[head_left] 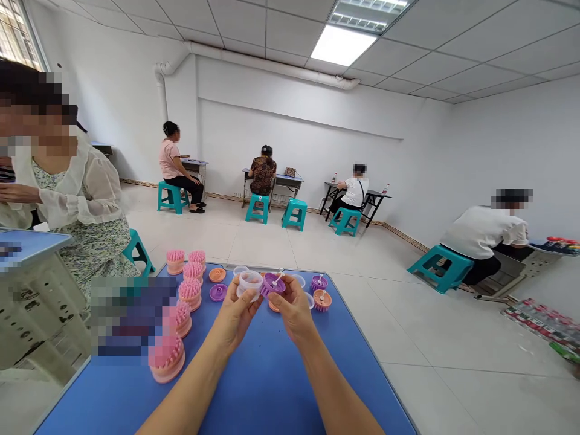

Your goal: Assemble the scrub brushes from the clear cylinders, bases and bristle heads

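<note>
Firstly, held items: one clear plastic cup (pixel 250 285), at 12 o'clock from the left hand (pixel 233 317), its fingers (pixel 240 296) curled closed around the cup's side. One purple brush base (pixel 273 284) with a white pin, at 11 o'clock from the right hand (pixel 294 308), its fingers (pixel 284 295) closed on the rim. Cup and base sit just beside each other; contact cannot be told.

Also on the blue bench (pixel 267 368): pink bristled brushes (pixel 167 357) in a loose group at 9 to 11 o'clock from the hands; one orange disc (pixel 217 275) and one purple disc (pixel 218 292) at 10 o'clock; one purple brush base (pixel 319 282) and one orange brush base (pixel 322 300) at 3 o'clock.

Nearby, at 9 o'clock: one seated co-worker (pixel 75 205) on a teal stool (pixel 137 252).
</note>
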A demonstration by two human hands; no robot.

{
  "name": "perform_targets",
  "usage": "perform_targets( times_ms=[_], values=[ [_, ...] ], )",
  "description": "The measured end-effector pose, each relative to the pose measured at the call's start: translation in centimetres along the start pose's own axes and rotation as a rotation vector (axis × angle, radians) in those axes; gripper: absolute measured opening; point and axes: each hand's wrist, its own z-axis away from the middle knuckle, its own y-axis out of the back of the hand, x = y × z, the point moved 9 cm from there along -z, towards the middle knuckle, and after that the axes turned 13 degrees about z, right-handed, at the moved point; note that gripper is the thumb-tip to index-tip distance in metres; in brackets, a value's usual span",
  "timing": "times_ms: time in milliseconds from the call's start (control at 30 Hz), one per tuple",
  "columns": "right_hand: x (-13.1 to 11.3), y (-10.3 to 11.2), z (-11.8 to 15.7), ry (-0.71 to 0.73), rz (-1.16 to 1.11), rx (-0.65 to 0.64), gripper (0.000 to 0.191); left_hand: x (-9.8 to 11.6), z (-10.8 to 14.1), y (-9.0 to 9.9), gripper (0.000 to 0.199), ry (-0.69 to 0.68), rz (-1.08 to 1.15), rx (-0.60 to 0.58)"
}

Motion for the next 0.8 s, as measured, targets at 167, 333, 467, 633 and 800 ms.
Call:
perform_targets(
  times_ms=[167, 333, 467, 633, 800],
  values=[
    [-0.1, -0.1, 0.0, -0.026, -0.072, 0.008, 0.042, -0.8, 0.1, 0.0, 0.041, 0.056, 0.036, -0.01],
    [0.2, -0.5, 0.1, -0.062, -0.159, -0.023, 0.047, -1.2, 0.1, 0.1, 0.035, 0.089, 0.099, -0.018],
    [0.5, -0.7, 0.1, -0.076, -0.202, -0.072, 0.042, -1.5, 0.0, 0.1, 0.03, 0.144, 0.168, 0.01],
    [0.6, -0.6, -0.1, -0.082, -0.151, -0.078, 0.044, -1.4, 0.1, 0.0, 0.028, 0.142, 0.155, 0.002],
    [0.4, -0.3, -0.2, -0.076, -0.183, -0.051, 0.04, -1.1, 0.0, 0.6, 0.027, 0.102, 0.207, 0.062]
  ],
)
